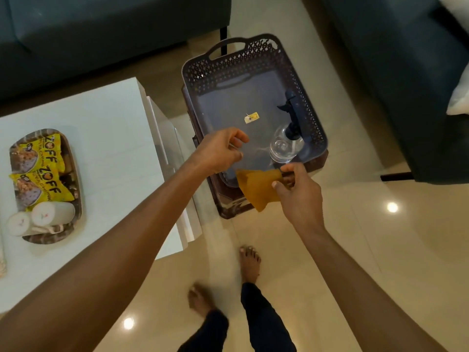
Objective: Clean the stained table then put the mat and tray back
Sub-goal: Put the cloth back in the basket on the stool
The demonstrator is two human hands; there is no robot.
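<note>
A white table (111,153) stands at the left. On it sits an oval tray (76,174) with yellow snack packets and rolled white cloths. A mustard-yellow cloth (258,186) hangs over the near edge of a dark perforated basket (253,72), and my right hand (299,191) pinches its right edge. My left hand (220,153) hovers over the basket with fingers curled; whether it holds anything is unclear. A clear spray bottle (284,146) with a dark blue trigger lies in the basket. No mat is identifiable.
Dark teal sofas (76,34) stand behind the table and at the right (406,72). A white cushion (459,97) lies at the right edge. The basket rests on a low brown stand over a glossy beige floor (355,250). My bare feet (250,262) stand below.
</note>
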